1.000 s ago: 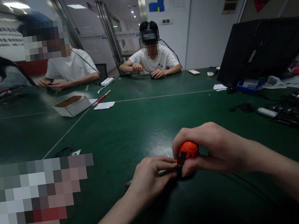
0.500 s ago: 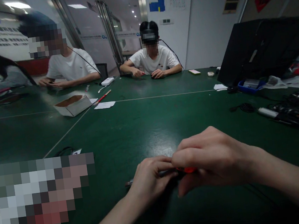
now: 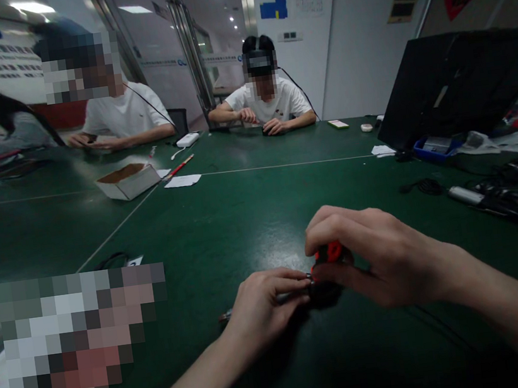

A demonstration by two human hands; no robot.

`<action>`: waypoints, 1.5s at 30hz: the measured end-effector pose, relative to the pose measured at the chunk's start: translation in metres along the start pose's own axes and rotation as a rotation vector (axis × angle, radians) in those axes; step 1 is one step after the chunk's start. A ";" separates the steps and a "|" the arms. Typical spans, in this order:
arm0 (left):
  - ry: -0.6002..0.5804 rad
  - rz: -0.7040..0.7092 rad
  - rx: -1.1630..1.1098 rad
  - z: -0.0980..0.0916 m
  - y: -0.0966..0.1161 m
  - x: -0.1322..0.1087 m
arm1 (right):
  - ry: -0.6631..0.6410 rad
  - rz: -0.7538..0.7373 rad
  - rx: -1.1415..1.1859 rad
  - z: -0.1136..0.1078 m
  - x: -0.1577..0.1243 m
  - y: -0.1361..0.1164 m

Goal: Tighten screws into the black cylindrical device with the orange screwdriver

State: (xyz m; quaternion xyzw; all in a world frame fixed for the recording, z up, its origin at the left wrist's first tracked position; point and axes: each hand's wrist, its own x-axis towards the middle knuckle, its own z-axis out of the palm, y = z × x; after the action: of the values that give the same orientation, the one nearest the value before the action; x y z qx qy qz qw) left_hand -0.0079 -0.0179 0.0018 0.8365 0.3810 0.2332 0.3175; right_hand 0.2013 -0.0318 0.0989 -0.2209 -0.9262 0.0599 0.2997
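My left hand rests low over the green table, its fingers closed on a slim dark metallic piece. One end of that piece shows left of the hand; the rest lies under the fingers. Just right of the fingertips, my right hand grips a red-and-black tool handle between thumb and curled fingers. The handle's top end faces up, and its lower part meets the left fingertips. My hand and shadow hide what lies beneath it.
A white open box and a red pencil-like stick lie farther off. At right stand a black monitor and tangled cables. A person works across the table; others sit at left. A blurred patch covers the left foreground.
My right hand has risen and opened its curl a little, so more of the red-and-black handle shows. The left hand stays almost in place. The person opposite has shifted one hand.
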 end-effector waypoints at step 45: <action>0.006 0.047 0.126 -0.003 0.009 0.000 | 0.072 -0.171 -0.145 0.014 0.001 -0.007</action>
State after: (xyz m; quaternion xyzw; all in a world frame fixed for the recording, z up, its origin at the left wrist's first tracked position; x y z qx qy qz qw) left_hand -0.0053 -0.0209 0.0108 0.8628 0.3760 0.2189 0.2573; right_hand 0.1897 -0.0370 0.0901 -0.1644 -0.9322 -0.0411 0.3199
